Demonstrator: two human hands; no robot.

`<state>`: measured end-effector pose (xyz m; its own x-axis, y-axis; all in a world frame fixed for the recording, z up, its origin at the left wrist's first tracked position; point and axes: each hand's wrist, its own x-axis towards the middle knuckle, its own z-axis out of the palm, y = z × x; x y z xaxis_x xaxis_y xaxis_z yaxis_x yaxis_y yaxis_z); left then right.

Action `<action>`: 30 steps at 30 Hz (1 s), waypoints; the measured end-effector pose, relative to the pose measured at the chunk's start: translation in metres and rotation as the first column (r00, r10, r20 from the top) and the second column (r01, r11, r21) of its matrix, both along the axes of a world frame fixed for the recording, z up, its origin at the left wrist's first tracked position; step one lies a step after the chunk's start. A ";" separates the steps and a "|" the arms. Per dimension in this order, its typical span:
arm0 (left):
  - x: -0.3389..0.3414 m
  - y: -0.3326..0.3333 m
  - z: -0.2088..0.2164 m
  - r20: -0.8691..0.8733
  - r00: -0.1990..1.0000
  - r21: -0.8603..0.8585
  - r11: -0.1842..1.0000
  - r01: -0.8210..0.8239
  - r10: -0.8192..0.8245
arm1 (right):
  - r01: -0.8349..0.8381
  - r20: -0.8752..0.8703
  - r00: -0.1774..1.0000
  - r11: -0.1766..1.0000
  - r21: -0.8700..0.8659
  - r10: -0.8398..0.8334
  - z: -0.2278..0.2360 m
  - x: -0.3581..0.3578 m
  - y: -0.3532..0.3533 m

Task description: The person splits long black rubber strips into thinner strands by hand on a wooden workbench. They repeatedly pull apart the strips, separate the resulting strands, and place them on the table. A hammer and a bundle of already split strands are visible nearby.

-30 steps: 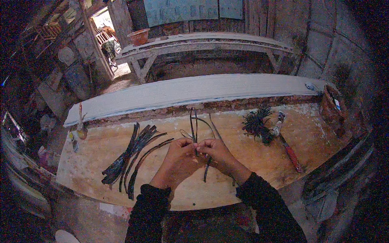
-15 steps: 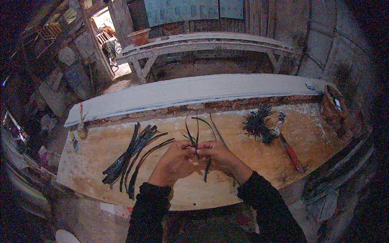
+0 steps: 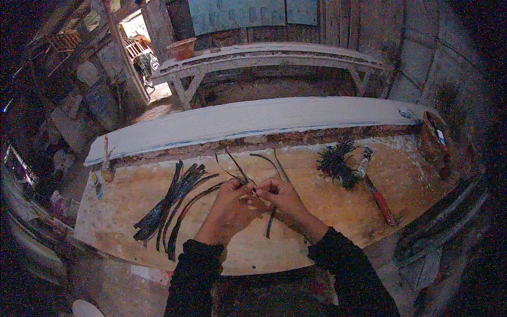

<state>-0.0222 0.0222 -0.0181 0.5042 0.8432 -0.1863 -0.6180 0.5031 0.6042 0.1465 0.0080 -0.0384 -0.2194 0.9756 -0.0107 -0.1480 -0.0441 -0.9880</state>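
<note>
My left hand (image 3: 231, 210) and my right hand (image 3: 288, 203) meet over the middle of a wooden board (image 3: 322, 248). Fingers of both are pinched on thin dark strips (image 3: 238, 170), whose free ends stick up to the left; the exact grip is partly hidden. Beyond and under my right hand lies another loose dark strip (image 3: 271, 224). To the left of my left hand rests a bundle of black strips (image 3: 168, 203), with a few curved ones beside it. Off to the right is a bushy clump of short black pieces (image 3: 337, 162).
A tool with a red handle (image 3: 380, 202) and whitish crusted head lies beside the clump. Behind the board runs a long white-topped slab (image 3: 253, 117). A brown container (image 3: 434, 134) stands at the right end, and a second long table (image 3: 274, 59) farther back holds a reddish basin (image 3: 182, 49).
The held strips have swung from upright to leaning left. My left hand has turned slightly, its fingers curling over, while the right stays close against it.
</note>
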 end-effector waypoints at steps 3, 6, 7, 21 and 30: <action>0.012 -0.013 0.022 -0.081 0.992 0.003 0.995 -0.100 0.099 | 0.026 0.043 0.999 1.000 0.002 -0.026 -0.001 0.000 -0.003; 0.012 -0.012 0.020 -0.189 0.974 -0.010 0.992 -0.126 0.122 | 0.044 0.018 0.999 0.998 -0.034 -0.043 -0.001 -0.004 -0.004; 0.012 -0.013 0.019 -0.175 0.977 0.004 0.993 -0.118 0.117 | 0.053 0.010 0.999 0.997 -0.047 -0.053 -0.002 -0.004 -0.004; 0.017 -0.006 -0.002 -0.163 0.973 0.061 0.986 -0.156 0.164 | 0.155 0.166 0.969 0.974 0.164 -0.182 -0.016 -0.003 0.005; 0.021 -0.007 0.003 -0.272 0.937 0.088 0.975 -0.203 0.219 | 0.189 0.229 0.938 0.938 0.290 -0.260 -0.025 -0.007 0.003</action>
